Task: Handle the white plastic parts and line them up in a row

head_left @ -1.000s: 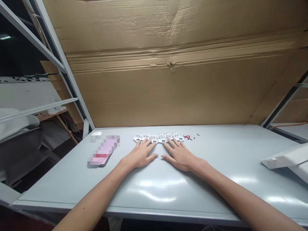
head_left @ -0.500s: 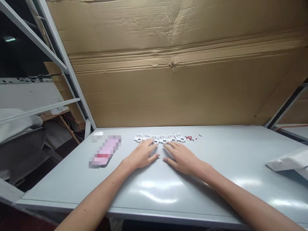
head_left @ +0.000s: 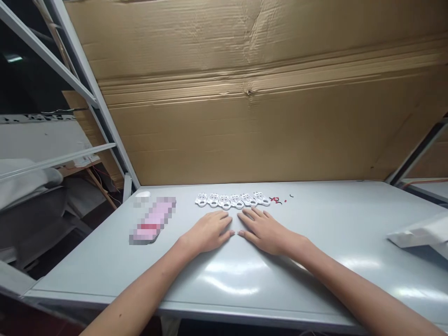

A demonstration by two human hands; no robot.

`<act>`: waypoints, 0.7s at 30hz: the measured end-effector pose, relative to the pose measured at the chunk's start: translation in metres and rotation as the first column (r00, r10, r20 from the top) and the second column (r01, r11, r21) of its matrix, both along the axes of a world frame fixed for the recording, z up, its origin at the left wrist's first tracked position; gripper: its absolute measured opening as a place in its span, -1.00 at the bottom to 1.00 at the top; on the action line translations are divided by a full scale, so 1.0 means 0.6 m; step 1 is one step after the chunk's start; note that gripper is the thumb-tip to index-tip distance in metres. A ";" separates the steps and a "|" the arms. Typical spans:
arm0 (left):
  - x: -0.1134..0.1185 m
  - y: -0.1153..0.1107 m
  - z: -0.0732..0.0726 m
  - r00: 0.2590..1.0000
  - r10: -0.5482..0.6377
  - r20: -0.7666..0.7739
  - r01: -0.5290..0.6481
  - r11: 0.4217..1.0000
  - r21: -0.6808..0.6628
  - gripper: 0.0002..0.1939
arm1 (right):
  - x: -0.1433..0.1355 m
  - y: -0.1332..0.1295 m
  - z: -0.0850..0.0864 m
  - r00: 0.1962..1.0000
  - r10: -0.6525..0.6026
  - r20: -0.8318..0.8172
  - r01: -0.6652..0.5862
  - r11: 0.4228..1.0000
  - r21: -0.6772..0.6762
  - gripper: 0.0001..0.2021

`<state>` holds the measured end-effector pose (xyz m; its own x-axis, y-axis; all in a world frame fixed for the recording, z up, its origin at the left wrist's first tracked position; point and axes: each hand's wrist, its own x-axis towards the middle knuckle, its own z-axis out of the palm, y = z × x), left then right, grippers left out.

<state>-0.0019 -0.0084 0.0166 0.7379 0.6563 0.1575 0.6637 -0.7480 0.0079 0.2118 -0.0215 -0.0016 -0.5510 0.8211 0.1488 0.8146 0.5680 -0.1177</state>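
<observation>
My left hand [head_left: 213, 231] rests palm down on the grey tabletop [head_left: 231, 289], fingers stretched out and holding nothing. Beside it, my right hand [head_left: 264, 229] lies the same way, also empty, with a narrow gap between the two thumbs. Just beyond the fingertips runs a row of several flat white pieces [head_left: 236, 201], each with a ring-shaped hole and small face-like marks. Neither hand appears to touch them. To the right of the row lie small red and black bits [head_left: 276, 200], too small to name.
A pink, pixel-blurred flat object [head_left: 157, 217] lies on the left, with a small white object [head_left: 143, 194] behind it. White folded material [head_left: 420, 233] sits at the right. Cardboard [head_left: 245, 135] walls the back, and a metal frame [head_left: 101, 112] rises at the left.
My left hand has drawn back slightly toward me, off the near edge of the white pieces. My right hand has barely shifted. The white pieces stay in their row.
</observation>
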 end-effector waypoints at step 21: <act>-0.013 0.005 -0.008 0.999 0.005 -0.051 -0.010 0.995 -0.095 -0.57 | 0.011 0.001 0.009 0.999 0.001 0.048 0.008 0.980 -0.197 -0.27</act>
